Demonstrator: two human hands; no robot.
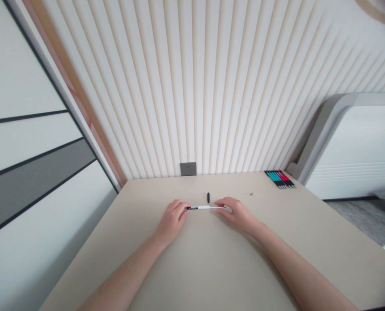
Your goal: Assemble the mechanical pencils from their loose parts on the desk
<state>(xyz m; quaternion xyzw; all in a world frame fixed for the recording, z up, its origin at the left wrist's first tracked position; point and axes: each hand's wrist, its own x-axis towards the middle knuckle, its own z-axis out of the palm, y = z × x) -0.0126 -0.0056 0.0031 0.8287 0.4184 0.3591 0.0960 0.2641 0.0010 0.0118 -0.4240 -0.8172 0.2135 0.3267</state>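
Between my two hands, a white pen barrel with a black end [202,207] lies level, just over the table or on it. My left hand [173,217] is closed, its fingertips pinching the black end of the barrel. From the barrel's right end runs a thin pale rod, which looks like a pen refill [215,207]. My right hand [236,211] holds that rod between thumb and fingers. A short black pen piece [208,197] rests on the table just beyond the barrel. Farther right lies a tiny greyish piece [251,194], too small to make out.
At the back right of the beige table [198,268], several teal and red pens with black ends [279,179] lie side by side. A ribbed wall with a dark socket [188,169] bounds the back. A white cabinet [33,181] stands left, a padded headboard [351,147] right.
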